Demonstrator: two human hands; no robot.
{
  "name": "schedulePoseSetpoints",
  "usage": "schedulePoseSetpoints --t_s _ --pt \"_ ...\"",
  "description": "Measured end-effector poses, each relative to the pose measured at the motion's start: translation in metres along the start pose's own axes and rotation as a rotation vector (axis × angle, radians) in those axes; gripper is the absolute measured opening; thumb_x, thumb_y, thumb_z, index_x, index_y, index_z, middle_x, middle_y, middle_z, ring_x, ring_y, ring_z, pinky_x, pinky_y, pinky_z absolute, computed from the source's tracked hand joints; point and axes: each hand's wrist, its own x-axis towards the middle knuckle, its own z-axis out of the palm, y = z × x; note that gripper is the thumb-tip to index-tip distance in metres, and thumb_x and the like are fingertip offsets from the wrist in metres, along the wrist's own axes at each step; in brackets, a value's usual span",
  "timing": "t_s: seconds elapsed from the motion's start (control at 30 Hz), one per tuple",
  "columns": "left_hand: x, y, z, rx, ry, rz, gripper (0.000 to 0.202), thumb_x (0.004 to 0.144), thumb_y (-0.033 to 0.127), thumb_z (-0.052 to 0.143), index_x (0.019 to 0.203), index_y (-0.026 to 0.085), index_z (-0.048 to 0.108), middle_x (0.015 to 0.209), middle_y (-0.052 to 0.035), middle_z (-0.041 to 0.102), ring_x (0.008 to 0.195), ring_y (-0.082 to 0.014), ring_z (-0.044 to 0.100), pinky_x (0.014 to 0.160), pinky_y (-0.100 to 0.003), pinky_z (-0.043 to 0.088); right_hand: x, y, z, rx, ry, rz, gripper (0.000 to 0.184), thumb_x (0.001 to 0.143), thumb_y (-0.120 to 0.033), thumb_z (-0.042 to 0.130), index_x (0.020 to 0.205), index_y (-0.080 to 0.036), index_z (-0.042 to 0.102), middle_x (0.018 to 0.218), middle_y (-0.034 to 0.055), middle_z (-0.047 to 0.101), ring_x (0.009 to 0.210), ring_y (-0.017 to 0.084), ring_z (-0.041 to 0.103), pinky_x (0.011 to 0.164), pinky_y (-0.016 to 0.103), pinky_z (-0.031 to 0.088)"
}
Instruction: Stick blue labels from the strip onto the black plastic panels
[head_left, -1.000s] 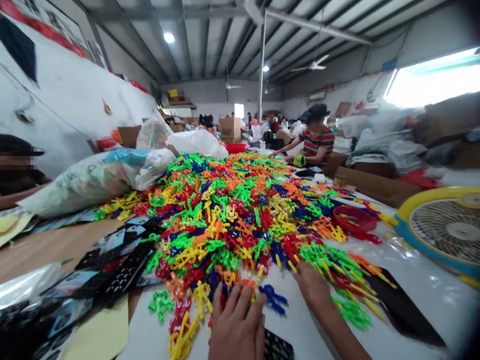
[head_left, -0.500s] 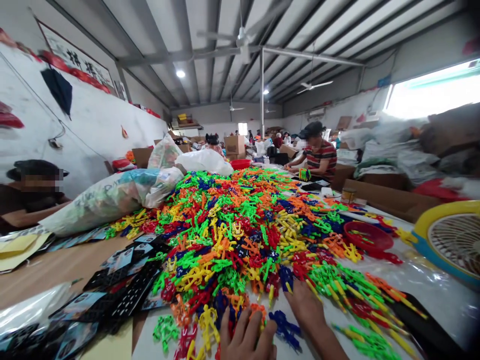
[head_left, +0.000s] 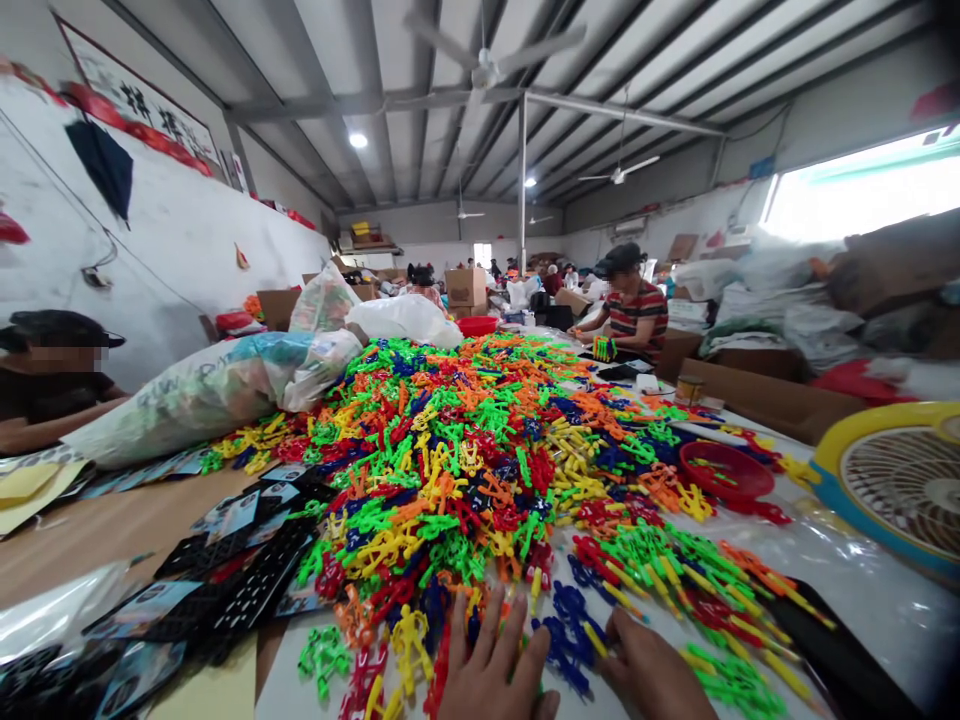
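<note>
A large heap of small plastic toy figures point(head_left: 457, 450) in green, orange, yellow, red and blue spreads in front of me. My left hand point(head_left: 495, 655) lies at the heap's near edge, palm down with fingers spread, over some red and orange pieces. To its right, my right hand point(head_left: 651, 668) is closed, thumb and forefinger pinching the end of a short yellow stick point(head_left: 595, 639). That stick lies against dark blue figures point(head_left: 564, 640) between the hands. Beyond the right hand are rows of green figures with yellow sticks point(head_left: 667, 565).
Black trays and printed cards point(head_left: 247, 560) lie left. A filled plastic sack point(head_left: 202, 395) rests behind them. On the right are a red basin point(head_left: 726, 470), a dark flat object point(head_left: 847, 640) and a yellow-blue fan point(head_left: 900, 490). Co-workers sit left point(head_left: 56, 385) and right point(head_left: 634, 310).
My right hand has drawn back toward me from the blue pieces with yellow sticks, uncovering them. My left hand has moved slightly forward and its fingers are more spread.
</note>
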Motion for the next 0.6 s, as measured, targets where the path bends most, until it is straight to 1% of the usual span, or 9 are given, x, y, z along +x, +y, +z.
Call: schedulePoseSetpoints --t_s 0.07,0.13,0.2,0.27,0.33,0.37,0.43,0.5,0.6 --pt "0.001 -0.002 0.004 -0.037 0.048 0.001 0.029 0.094 0.044 0.043 0.103 0.031 0.067 0.112 0.0043 0.073 0.108 -0.0206 0.065 0.121 -0.049 0.002 0.001 -0.001 0.0 -0.03 0.034 0.018 0.011 0.079 -0.022 0.053 0.089 -0.021 0.058 0.093 0.0086 0.072 0.09 0.025 0.068 0.071 0.03 0.045" --pt "0.001 -0.003 0.005 -0.073 0.089 -0.002 0.027 0.094 0.042 0.043 0.1 0.032 0.067 0.105 0.0068 0.074 0.101 -0.0176 0.067 0.122 -0.044 0.002 -0.002 -0.002 0.0 -0.049 0.095 0.05 0.022 0.084 -0.022 0.047 0.103 -0.02 0.059 0.101 0.0113 0.071 0.093 0.026 0.068 0.074 0.032 0.047" --pt "0.003 -0.002 0.0 -0.102 0.073 -0.014 0.025 0.093 0.041 0.046 0.101 0.032 0.068 0.105 0.0069 0.074 0.1 -0.0167 0.067 0.122 -0.04 0.002 -0.007 0.0 0.002 -0.052 0.112 0.075 0.032 0.086 -0.02 0.044 0.116 -0.019 0.055 0.108 0.0132 0.07 0.095 0.026 0.068 0.076 0.032 0.048" --pt "0.007 0.001 -0.012 -0.137 -0.012 -0.05 0.024 0.092 0.038 0.048 0.105 0.031 0.067 0.108 0.0062 0.073 0.104 -0.017 0.065 0.121 -0.038 0.0 -0.014 0.001 0.003 -0.066 0.105 0.068 0.034 0.085 -0.019 0.046 0.118 -0.018 0.055 0.11 0.0133 0.069 0.096 0.025 0.068 0.078 0.031 0.048" --pt "0.013 0.006 -0.028 -0.181 -0.142 -0.102 0.026 0.092 0.033 0.048 0.112 0.031 0.065 0.115 0.0053 0.071 0.11 -0.0173 0.062 0.121 -0.039 0.0 -0.022 -0.001 0.0 -0.094 0.118 0.034 0.027 0.084 -0.02 0.05 0.11 -0.017 0.058 0.104 0.0122 0.07 0.095 0.025 0.067 0.076 0.029 0.047" --pt "0.017 0.008 -0.037 -0.208 -0.206 -0.129 0.029 0.093 0.031 0.046 0.116 0.03 0.063 0.117 0.0046 0.07 0.113 -0.0176 0.061 0.12 -0.04 0.002 -0.026 -0.003 -0.004 -0.105 0.126 0.02 0.021 0.084 -0.02 0.052 0.103 -0.016 0.059 0.099 0.0113 0.07 0.092 0.024 0.067 0.074 0.028 0.046" --pt "0.025 0.011 -0.052 -0.262 -0.347 -0.181 0.032 0.095 0.029 0.044 0.122 0.03 0.06 0.125 0.002 0.066 0.119 -0.019 0.057 0.119 -0.045 0.011 -0.029 -0.01 -0.012 -0.111 0.107 0.0 0.011 0.083 -0.021 0.056 0.092 -0.016 0.06 0.092 0.0097 0.069 0.087 0.023 0.066 0.07 0.027 0.042" --pt "0.032 0.012 -0.06 -0.298 -0.453 -0.21 0.031 0.096 0.03 0.042 0.122 0.029 0.06 0.126 0.0004 0.065 0.121 -0.0211 0.055 0.117 -0.05 0.017 -0.028 -0.016 -0.02 -0.093 0.08 0.036 0.005 0.081 -0.021 0.059 0.081 -0.016 0.06 0.087 0.0095 0.068 0.084 0.023 0.065 0.067 0.026 0.039" --pt "0.038 0.011 -0.064 -0.311 -0.519 -0.217 0.032 0.097 0.029 0.042 0.123 0.027 0.06 0.127 -0.0019 0.065 0.122 -0.0222 0.054 0.116 -0.053 0.019 -0.025 -0.019 -0.027 -0.057 0.053 0.054 0.004 0.08 -0.019 0.059 0.078 -0.016 0.059 0.087 0.0098 0.068 0.086 0.022 0.063 0.069 0.026 0.039"
